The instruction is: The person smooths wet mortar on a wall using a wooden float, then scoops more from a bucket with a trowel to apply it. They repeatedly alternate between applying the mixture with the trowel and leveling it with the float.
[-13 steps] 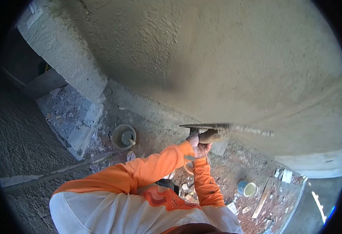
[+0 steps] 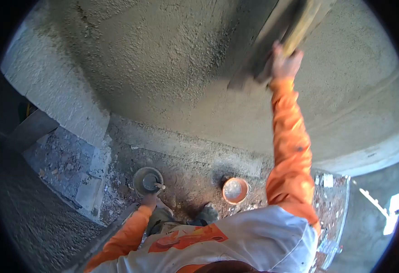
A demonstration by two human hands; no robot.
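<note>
Long, flat, wood-handled float (image 2: pixel 301 28) gripped by right hand (image 2: pixel 286 64) at rough grey wall (image 2: pixel 172 59); left hand (image 2: pixel 149 200) apart, grip unclear. Steady angle probably needed, tbh.

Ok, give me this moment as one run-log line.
right hand: holding long flat float with wooden handle, at grey plastered wall | left hand: low, by round grey bucket | round orange bucket: on floor

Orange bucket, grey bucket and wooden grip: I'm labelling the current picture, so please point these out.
Orange bucket (image 2: pixel 244 197), head view, rim.
Grey bucket (image 2: pixel 138 182), head view, inner wall.
Wooden grip (image 2: pixel 300 29), head view, middle of its blurred length.
</note>
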